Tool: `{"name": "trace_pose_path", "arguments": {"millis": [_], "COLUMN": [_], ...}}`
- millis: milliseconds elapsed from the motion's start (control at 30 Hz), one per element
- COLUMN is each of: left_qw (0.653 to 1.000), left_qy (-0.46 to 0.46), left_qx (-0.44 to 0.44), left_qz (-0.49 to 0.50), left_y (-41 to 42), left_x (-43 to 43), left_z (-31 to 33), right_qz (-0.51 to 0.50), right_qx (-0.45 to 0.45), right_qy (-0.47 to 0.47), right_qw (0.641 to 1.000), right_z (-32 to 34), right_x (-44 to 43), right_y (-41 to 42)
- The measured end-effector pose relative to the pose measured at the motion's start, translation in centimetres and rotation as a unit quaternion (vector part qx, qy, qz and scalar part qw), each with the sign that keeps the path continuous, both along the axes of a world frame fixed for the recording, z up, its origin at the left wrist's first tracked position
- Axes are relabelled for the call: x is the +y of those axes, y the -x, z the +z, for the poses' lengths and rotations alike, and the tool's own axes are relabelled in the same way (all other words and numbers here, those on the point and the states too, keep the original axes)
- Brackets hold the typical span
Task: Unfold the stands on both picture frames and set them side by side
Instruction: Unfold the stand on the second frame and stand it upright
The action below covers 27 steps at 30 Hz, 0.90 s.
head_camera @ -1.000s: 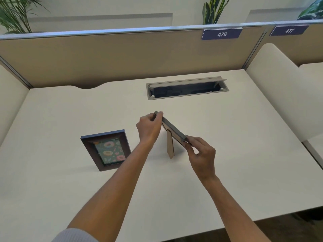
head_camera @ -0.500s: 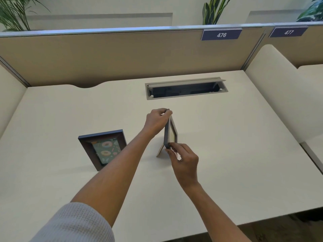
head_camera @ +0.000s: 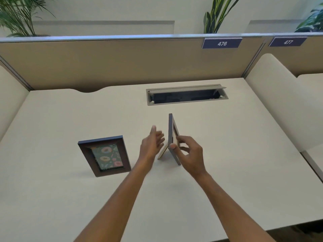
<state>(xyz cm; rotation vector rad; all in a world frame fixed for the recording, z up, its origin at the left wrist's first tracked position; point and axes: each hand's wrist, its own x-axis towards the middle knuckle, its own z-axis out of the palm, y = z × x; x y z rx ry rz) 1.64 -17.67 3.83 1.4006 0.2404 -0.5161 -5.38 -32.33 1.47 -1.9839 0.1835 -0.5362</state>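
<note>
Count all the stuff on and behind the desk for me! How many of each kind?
Picture frames: 2
Plants: 3
Number signs: 2
Cable boxes: 1
Total: 8

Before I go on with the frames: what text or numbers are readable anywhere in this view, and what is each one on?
"476": white digits on the dark blue plate at the top of the tan partition behind the desk.
"477": the same kind of plate, on the next partition to the right.
Doughnut picture frame: printed pattern only, no words.
Second frame, at the right hand: seen nearly edge-on, nothing readable.
</note>
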Motion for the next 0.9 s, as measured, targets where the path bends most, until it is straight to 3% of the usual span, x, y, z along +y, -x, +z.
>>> {"name": "trace_pose_path", "arguments": {"millis": [100, 167, 300, 533, 767, 900], "left_qw": [0.997, 0.993, 0.979, 0.992, 0.992, 0.990], "left_qy": [0.002, -0.072, -0.201, -0.123, -0.111, -0.106], "left_qx": [0.032, 0.006, -0.034, -0.031, -0.055, -0.073], "left_qz": [0.071, 0.092, 0.022, -0.018, -0.003, 0.052], "left_y": [4.7, 7.7, 12.0, 13.6, 13.1, 12.1], "left_x": [0.2, -0.2, -2.5, -8.4, -8.6, -7.0], "left_z": [-1.9, -2.9, -3.7, -0.4, 0.4, 0.5], "right_qz": [-0.010, -0.042, -0.038, 0.059, 0.033, 0.011], "right_qx": [0.022, 0.057, 0.178, 0.270, 0.247, 0.216], "right_qy": [-0.055, -0.096, -0.135, -0.173, -0.181, -0.189], "right_qw": [0.998, 0.993, 0.974, 0.945, 0.951, 0.958], "right_z": [0.8, 1.0, 0.7, -0.2, -0.1, 0.4], "right_x": [-1.2, -1.9, -3.0, -3.5, -3.3, -3.1], "right_y": [-2.0, -3.6, -7.3, -9.4, -8.2, -6.6]}}
